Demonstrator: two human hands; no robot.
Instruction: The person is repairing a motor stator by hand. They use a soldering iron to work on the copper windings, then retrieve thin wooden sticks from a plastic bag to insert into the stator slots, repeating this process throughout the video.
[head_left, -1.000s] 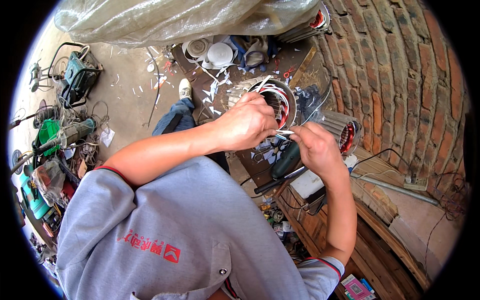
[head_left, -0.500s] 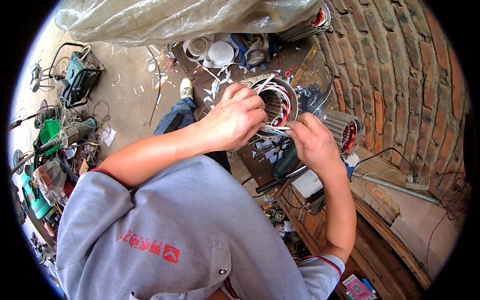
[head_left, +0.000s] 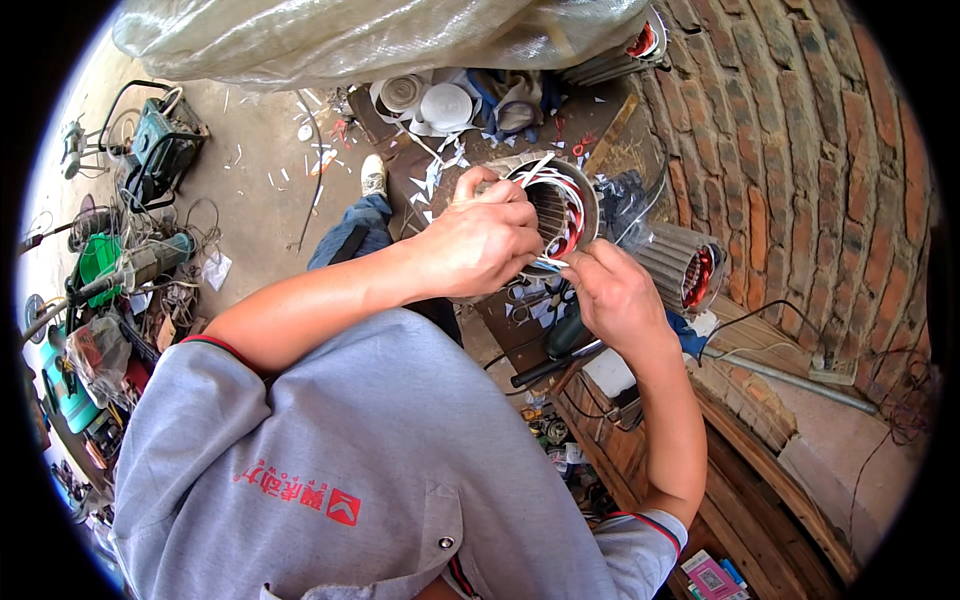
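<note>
A round metal motor stator (head_left: 592, 203) stands on the dark bench, its bore facing up, with red and white sleeved windings (head_left: 570, 195) around the inner rim. My left hand (head_left: 485, 235) is closed over the stator's left and near rim, its fingertips pinching a thin bundle of white and blue lead wires (head_left: 549, 264). From the right, my right hand (head_left: 612, 288) pinches the other end of that bundle between thumb and forefinger, close to the left fingertips. Its other fingers are curled. My left hand hides part of the windings.
A second finned stator (head_left: 680, 262) lies to the right, by the brick wall (head_left: 800, 150). White tape rolls (head_left: 445, 106), red-handled scissors (head_left: 582, 143) and paper scraps lie beyond. A dark green power tool (head_left: 567, 334) sits nearer. Plastic sheeting (head_left: 380, 40) covers something at the far side.
My right hand has shifted slightly left and down, closer to my left fingertips. Less of the wire bundle shows between the hands. My left hand has moved slightly right.
</note>
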